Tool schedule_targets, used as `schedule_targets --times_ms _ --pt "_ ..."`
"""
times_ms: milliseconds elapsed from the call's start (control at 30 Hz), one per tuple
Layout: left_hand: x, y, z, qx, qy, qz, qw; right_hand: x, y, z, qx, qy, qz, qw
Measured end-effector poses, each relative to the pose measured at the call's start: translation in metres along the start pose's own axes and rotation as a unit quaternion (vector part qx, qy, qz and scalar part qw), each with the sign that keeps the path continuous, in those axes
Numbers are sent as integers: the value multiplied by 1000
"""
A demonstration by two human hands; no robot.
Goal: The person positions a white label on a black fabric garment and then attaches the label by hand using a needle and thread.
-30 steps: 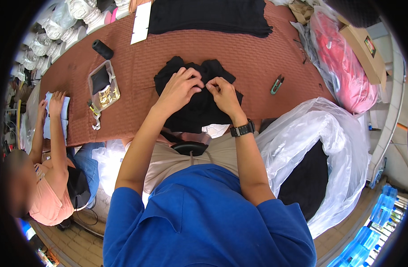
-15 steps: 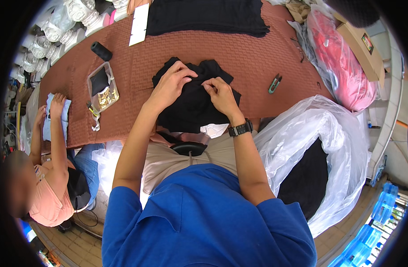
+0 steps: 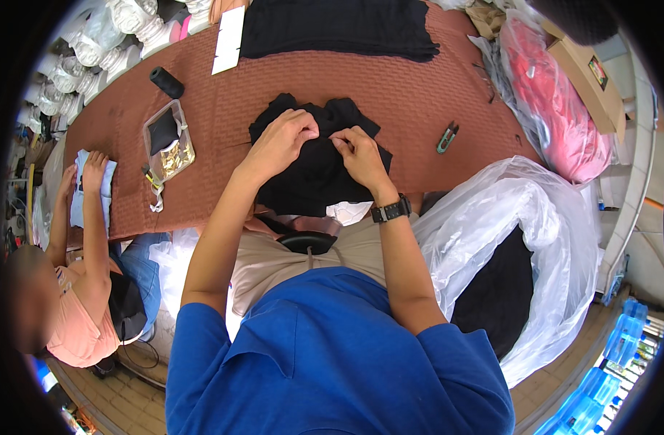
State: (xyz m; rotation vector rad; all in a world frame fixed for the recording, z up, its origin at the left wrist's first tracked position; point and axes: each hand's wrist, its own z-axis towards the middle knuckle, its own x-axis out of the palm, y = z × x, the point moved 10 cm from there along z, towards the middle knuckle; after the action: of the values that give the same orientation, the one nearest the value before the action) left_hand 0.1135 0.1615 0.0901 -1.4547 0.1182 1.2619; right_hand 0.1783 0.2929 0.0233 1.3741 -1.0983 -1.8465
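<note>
A crumpled black garment (image 3: 314, 177) lies at the table's near edge in front of me. My left hand (image 3: 287, 139) rests on its upper left part, with the fingers curled and the tips pinched together on the cloth. Facing it from the right, my right hand (image 3: 359, 154) pinches a bit of the same fabric between thumb and fingers. A small gap separates the two sets of fingertips. Whether a needle, thread or other small item sits between them is too small to make out. A dark watch (image 3: 391, 209) is on my right wrist.
Green-handled thread snips (image 3: 448, 137) lie to the right. On the left are a plastic box (image 3: 181, 151) with gold pieces and a black thread spool (image 3: 166, 83). Folded black cloth (image 3: 339, 29) lies at the far side. A co-worker's hands (image 3: 94, 170) handle light-blue cloth. A plastic bag (image 3: 557, 217) stands right.
My left hand has drawn slightly down, and its fingers, stretched out before, are now curled into a pinch. The right hand stays almost in place on the garment.
</note>
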Motion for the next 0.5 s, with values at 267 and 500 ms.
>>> schedule_targets --times_ms 267,500 --pt "-6 20 -13 -91 -11 -125 988 3 -1 0 17 26 5 1000" --pt "2 42 -55 -203 148 -257 933 2 1 -3 -6 42 -2 999"
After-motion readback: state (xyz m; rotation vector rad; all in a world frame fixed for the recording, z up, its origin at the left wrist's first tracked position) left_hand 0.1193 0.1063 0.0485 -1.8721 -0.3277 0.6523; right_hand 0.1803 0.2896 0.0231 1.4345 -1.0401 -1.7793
